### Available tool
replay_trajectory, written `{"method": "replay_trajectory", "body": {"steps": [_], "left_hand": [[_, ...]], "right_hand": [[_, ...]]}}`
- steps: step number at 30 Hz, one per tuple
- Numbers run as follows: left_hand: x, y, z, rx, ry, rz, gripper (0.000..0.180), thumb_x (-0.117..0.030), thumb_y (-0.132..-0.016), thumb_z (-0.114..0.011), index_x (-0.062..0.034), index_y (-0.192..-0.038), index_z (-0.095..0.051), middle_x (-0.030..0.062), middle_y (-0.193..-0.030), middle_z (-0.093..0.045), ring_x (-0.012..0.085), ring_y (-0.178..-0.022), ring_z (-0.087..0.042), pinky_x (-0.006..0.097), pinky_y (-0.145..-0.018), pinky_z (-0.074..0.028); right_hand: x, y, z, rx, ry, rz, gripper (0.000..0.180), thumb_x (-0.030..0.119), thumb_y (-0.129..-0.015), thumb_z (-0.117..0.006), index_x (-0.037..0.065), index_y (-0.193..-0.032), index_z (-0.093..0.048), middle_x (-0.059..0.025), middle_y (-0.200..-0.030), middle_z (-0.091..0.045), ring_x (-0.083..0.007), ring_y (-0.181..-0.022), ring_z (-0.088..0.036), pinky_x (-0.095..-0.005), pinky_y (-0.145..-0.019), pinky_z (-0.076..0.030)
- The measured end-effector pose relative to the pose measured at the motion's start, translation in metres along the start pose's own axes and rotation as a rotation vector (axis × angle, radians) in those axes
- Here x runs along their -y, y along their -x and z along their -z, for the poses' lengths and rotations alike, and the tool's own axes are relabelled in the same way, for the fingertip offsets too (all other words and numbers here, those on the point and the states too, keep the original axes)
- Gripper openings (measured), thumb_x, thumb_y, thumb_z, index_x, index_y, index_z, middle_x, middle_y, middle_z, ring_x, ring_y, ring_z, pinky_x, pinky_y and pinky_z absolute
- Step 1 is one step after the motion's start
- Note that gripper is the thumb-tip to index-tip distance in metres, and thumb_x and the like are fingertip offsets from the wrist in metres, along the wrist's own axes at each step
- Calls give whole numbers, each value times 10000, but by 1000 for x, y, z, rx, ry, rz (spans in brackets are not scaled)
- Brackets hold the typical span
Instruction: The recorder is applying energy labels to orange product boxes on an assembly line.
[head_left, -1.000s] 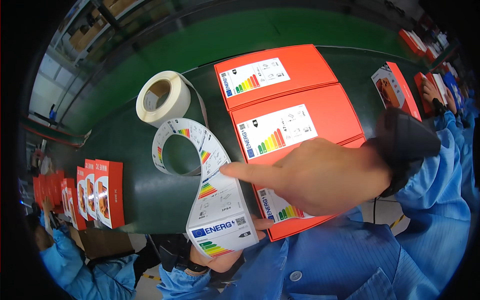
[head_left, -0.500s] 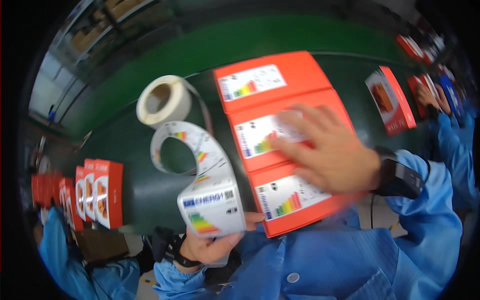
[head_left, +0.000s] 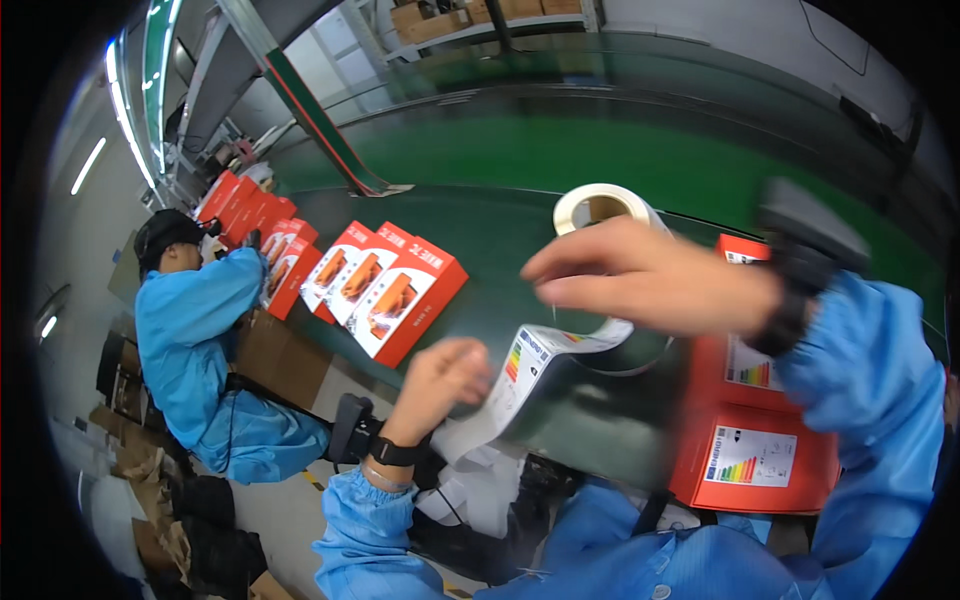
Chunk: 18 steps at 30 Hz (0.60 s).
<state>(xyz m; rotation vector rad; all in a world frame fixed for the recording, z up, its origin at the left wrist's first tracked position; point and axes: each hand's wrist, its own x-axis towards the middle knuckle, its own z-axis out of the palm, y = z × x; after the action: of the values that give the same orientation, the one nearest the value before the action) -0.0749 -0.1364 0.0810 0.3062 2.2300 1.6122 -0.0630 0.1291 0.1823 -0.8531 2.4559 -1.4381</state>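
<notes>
Our left hand (head_left: 442,388) and right hand (head_left: 650,278) curled, grip unclear, by a label strip (head_left: 515,393) best held untwisted at the surface (head_left: 500,245) edge.

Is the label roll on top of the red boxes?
No, the label roll sits on the dark green table, left of the labelled red boxes.

Label roll (head_left: 567,213): on the dark green work surface (head_left: 590,430); taken as reference. Right hand (head_left: 650,280): on the roll's near side, partly overlapping it in view; grip unclear. Label strip (head_left: 513,400): nearer the wearer than the roll, drooping. Left hand (head_left: 440,388): left of and nearer than the roll, fingers curled, blurred, beside the strip; contact not determinable. Labelled red boxes (head_left: 690,470): right of and nearer than the roll. Three red-and-white phone boxes (head_left: 425,315): left of the roll, leaning in a row.
</notes>
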Motion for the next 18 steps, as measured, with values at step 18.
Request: {"method": "replay_trajectory", "body": {"steps": [18], "left_hand": [[138, -121, 311, -879, -517, -126, 888, -497, -735, -610, 128, -1267, -271, 281, -1253, -399, 351, -1192, -380, 360, -996, -286]], "right_hand": [[-73, -144, -119, 323, -654, -600, 644, 468, -872, -434, 2, -1293, -289, -188, -1143, -441, -225, -1007, -510, -313, -765, -491]]}}
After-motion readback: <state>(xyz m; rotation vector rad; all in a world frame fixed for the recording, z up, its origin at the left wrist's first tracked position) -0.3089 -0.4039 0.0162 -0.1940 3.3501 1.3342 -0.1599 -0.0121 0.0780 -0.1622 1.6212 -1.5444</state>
